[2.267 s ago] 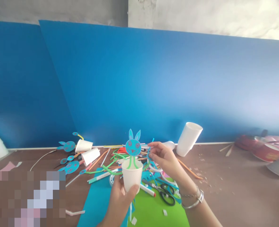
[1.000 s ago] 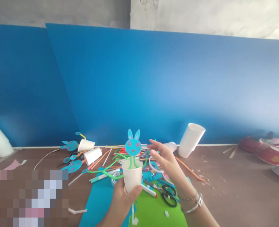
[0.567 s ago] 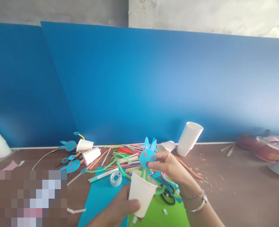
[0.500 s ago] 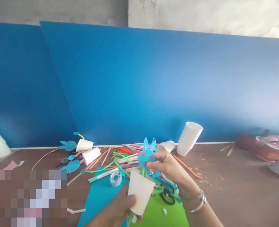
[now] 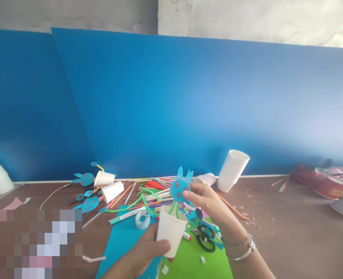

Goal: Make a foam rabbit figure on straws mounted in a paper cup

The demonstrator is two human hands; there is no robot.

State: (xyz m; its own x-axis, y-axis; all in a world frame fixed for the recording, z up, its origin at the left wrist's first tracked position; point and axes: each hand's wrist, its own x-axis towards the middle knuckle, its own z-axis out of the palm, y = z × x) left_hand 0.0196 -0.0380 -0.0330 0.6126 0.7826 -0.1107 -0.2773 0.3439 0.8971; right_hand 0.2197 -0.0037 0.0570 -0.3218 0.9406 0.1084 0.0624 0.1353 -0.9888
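My left hand (image 5: 152,248) is wrapped round a white paper cup (image 5: 171,234), its mouth tilted slightly up and away. Between the thumb and fingers of my right hand (image 5: 205,197) is a blue paper rabbit head (image 5: 179,190) with a drawn pink face. Two green straws (image 5: 174,208) run from the head down into the cup; their lower ends are hidden inside. Beneath my hands lie blue paper (image 5: 116,248) and green paper (image 5: 209,267). Black-handled scissors (image 5: 205,243) and a tape roll (image 5: 142,219) rest on these sheets.
Finished-looking rabbit cups (image 5: 112,191) lie on their sides at the left. A pile of coloured straws (image 5: 156,193) spreads along the blue partition (image 5: 174,108). A stack of white cups (image 5: 232,170) stands at the back right. Red bowls (image 5: 328,186) are farther right.
The cup has turned more upright and shifted slightly left. More of the green straws shows above its rim. My right hand still holds the rabbit head, now slightly higher.
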